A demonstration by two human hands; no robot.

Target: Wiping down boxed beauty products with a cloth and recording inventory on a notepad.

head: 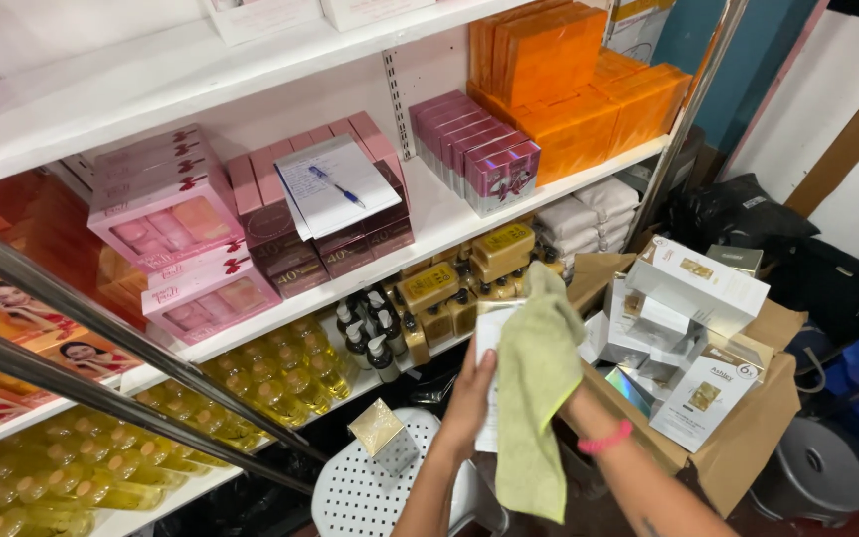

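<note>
Two hands together, left hand (469, 393) gripping white box (490, 343), right hand hidden under green cloth (534, 398), cardboard carton (748, 438) holding white boxes (693, 288)

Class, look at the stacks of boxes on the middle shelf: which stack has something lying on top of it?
The dark maroon stack in the middle: a sheet of paper with a blue pen lies on it. The others carry nothing.

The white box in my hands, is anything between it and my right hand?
Yes. The light green cloth lies between the right hand and the white box, draped over its right side and covering most of that hand. The left hand grips the box's left edge directly, with nothing visible between them.
</note>
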